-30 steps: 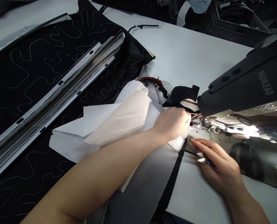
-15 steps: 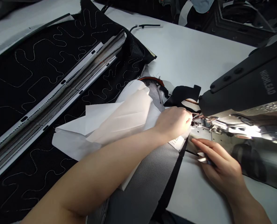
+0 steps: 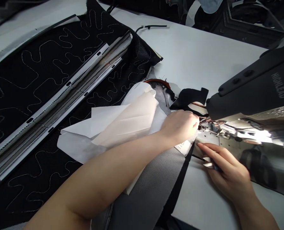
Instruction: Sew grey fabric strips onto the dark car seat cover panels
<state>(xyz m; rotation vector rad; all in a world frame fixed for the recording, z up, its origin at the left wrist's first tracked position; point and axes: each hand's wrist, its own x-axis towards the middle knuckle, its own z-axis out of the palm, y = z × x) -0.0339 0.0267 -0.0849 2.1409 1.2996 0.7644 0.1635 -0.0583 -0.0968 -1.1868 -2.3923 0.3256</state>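
My left hand (image 3: 181, 127) is closed at the edge of a grey mesh fabric piece (image 3: 156, 179), right beside the sewing machine's presser foot (image 3: 207, 123); its fingertips are partly hidden. Under its wrist a white printed label (image 3: 183, 147) shows on the fabric. Crumpled white sheeting (image 3: 125, 123) lies over the piece, left of that hand. My right hand (image 3: 228, 166) rests at the edge of the machine bed, index finger stretched toward the fabric edge. Small thread snips (image 3: 210, 163) with two pale pointed blades sit in its palm, their handles mostly covered.
The dark arm of the sewing machine (image 3: 249, 80) reaches in from the right above its shiny bed (image 3: 233, 150). Black fabric with wavy stitching (image 3: 48, 60) and white strips covers the left. A short black cable (image 3: 153, 26) lies on the white table (image 3: 192, 51); a dark crate (image 3: 254, 19) stands behind.
The whole view has shifted slightly, so everything sits a little further right. Both hands keep the same pose, and the fabric shows no clear movement.
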